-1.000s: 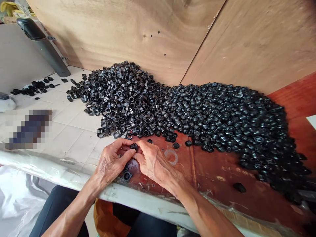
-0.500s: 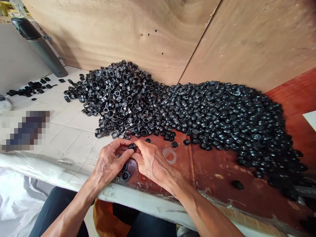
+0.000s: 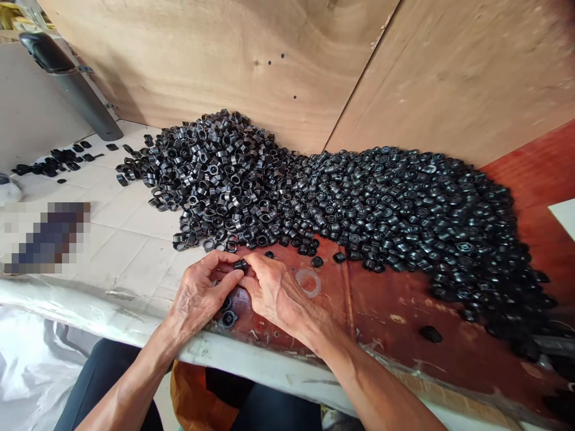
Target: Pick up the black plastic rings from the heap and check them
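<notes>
One black plastic part (image 3: 241, 264) is pinched between the left hand (image 3: 204, 293) and right hand (image 3: 281, 296), fingers (image 3: 265, 263) closed, near the bench's edge (image 3: 260, 359).

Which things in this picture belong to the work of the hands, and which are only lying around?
Seem part of the work: left hand, right hand, small black part held between them, heap of black rings, heap of round black pieces.

Seem only lying around: grey tube with black grip, orange bag, white plastic sheet.

Plastic fittings (image 3: 269, 203) heaped before plywood boards (image 3: 179, 60)
</notes>
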{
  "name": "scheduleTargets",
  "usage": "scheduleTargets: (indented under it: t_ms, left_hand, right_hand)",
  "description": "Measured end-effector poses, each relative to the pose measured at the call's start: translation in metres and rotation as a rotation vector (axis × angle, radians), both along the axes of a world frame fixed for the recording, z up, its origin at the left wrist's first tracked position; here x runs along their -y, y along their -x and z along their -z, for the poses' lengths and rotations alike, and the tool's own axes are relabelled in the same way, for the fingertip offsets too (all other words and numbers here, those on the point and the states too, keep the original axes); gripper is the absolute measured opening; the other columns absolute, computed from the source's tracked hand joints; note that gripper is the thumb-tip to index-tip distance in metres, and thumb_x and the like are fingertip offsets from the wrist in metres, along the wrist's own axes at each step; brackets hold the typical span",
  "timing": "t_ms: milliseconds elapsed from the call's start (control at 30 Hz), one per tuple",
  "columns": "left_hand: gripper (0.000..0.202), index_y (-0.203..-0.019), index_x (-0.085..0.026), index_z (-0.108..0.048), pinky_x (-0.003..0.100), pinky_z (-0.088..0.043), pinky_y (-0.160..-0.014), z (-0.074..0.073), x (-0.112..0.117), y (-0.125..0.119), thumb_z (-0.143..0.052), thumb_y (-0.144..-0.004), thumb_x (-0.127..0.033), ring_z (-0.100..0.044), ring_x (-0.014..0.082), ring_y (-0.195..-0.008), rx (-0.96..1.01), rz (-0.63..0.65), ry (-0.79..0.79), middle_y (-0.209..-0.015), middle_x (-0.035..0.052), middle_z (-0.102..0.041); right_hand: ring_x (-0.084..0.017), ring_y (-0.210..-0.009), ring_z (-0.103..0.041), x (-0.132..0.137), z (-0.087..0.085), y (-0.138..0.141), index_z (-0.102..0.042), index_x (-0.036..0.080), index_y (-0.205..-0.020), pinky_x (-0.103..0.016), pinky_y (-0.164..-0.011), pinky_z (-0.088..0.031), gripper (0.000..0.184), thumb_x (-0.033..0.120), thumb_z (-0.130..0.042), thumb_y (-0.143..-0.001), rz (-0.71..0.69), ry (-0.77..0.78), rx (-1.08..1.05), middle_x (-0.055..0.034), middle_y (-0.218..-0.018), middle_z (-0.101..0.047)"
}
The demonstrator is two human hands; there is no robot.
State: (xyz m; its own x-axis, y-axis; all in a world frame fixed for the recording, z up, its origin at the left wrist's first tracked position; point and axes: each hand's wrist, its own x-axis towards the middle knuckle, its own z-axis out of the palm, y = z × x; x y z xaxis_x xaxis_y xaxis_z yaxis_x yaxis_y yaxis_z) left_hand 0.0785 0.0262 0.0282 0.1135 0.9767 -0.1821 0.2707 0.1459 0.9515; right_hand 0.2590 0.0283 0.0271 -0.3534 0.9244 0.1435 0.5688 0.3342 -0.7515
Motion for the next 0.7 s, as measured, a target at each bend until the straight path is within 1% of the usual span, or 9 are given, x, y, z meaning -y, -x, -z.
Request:
scheduleTargets:
  t_ms: [100,200,300,400,500,567,600,700]
  left_hand:
    - [0.032,-0.112,-0.02,-0.072,0.019,-0.051,-0.041,-0.0007,-0.0005,-0.001,-0.075,-0.089,-0.043,-0.073,0.0168,-0.06,0.006,0.0,-0.017,-0.082,0.0034,-0.08]
    - [0.03,-0.11,-0.02,-0.073,0.021,-0.056,-0.049,-0.001,-0.0009,-0.0023,-0.076,-0.088,-0.041,-0.074,0.0173,-0.063,0.01,-0.003,-0.039,-0.082,0.0034,-0.08]
    - [0.031,-0.111,-0.02,-0.073,0.022,-0.056,-0.05,0.001,-0.0014,-0.0022,-0.076,-0.088,-0.042,-0.075,0.0177,-0.065,0.022,0.001,-0.04,-0.083,0.0033,-0.08]
    - [0.034,-0.111,-0.02,-0.072,0.02,-0.054,-0.049,0.0047,-0.0023,-0.0003,-0.078,-0.087,-0.043,-0.074,0.0173,-0.067,0.055,0.002,-0.032,-0.085,0.0036,-0.08]
    - [0.035,-0.109,-0.019,-0.072,0.022,-0.058,-0.058,0.0071,-0.0038,0.0016,-0.081,-0.085,-0.043,-0.077,0.0184,-0.075,0.132,-0.029,-0.03,-0.086,0.0043,-0.081]
    - [0.036,-0.108,-0.018,-0.072,0.022,-0.06,-0.063,0.0071,-0.0046,0.0022,-0.083,-0.084,-0.043,-0.078,0.0192,-0.078,0.18,-0.046,-0.018,-0.087,0.0049,-0.081]
    - [0.037,-0.108,-0.018,-0.072,0.022,-0.059,-0.062,0.0066,-0.0047,0.0023,-0.084,-0.084,-0.043,-0.078,0.0193,-0.078,0.194,-0.047,-0.006,-0.088,0.0052,-0.082]
    - [0.039,-0.112,-0.018,-0.073,0.021,-0.057,-0.054,0.0047,-0.0039,0.0019,-0.083,-0.085,-0.043,-0.077,0.0188,-0.074,0.202,-0.033,0.024,-0.093,0.0062,-0.082]
  right_hand:
    - [-0.021,-0.081,-0.067,-0.0003,0.0015,-0.0004,-0.06,0.024,-0.108,-0.03,-0.072,-0.052,0.024,0.006,-0.057,-0.092,-0.006,-0.011,-0.015,-0.0028,-0.089,-0.069]
    - [-0.021,-0.08,-0.066,-0.0004,0.0013,-0.0006,-0.06,0.023,-0.107,-0.03,-0.072,-0.051,0.022,0.006,-0.058,-0.093,-0.004,-0.015,-0.007,-0.0036,-0.09,-0.07]
    - [-0.021,-0.082,-0.066,-0.0003,0.0,-0.0014,-0.06,0.022,-0.106,-0.03,-0.071,-0.05,0.019,0.007,-0.058,-0.093,-0.006,-0.01,-0.004,-0.0052,-0.093,-0.071]
    - [-0.02,-0.083,-0.067,-0.0011,0.0005,-0.0037,-0.061,0.022,-0.109,-0.028,-0.071,-0.048,0.025,0.004,-0.055,-0.092,-0.02,-0.015,-0.012,-0.0047,-0.093,-0.071]
    - [-0.017,-0.078,-0.067,-0.0032,0.003,-0.0062,-0.063,0.022,-0.11,-0.026,-0.07,-0.047,0.028,0.003,-0.052,-0.093,0.003,0.014,-0.079,-0.0018,-0.087,-0.071]
    - [-0.015,-0.073,-0.066,-0.005,0.0042,-0.0071,-0.066,0.021,-0.11,-0.025,-0.069,-0.048,0.023,0.008,-0.054,-0.096,0.047,0.049,-0.164,-0.0004,-0.085,-0.071]
    - [-0.014,-0.072,-0.066,-0.006,0.0045,-0.0072,-0.067,0.021,-0.109,-0.024,-0.069,-0.049,0.019,0.012,-0.056,-0.096,0.068,0.066,-0.203,-0.0001,-0.085,-0.071]
    - [-0.014,-0.07,-0.067,-0.0076,0.0035,-0.0064,-0.067,0.02,-0.101,-0.024,-0.068,-0.05,0.008,0.019,-0.062,-0.095,0.092,0.113,-0.279,0.0006,-0.083,-0.071]
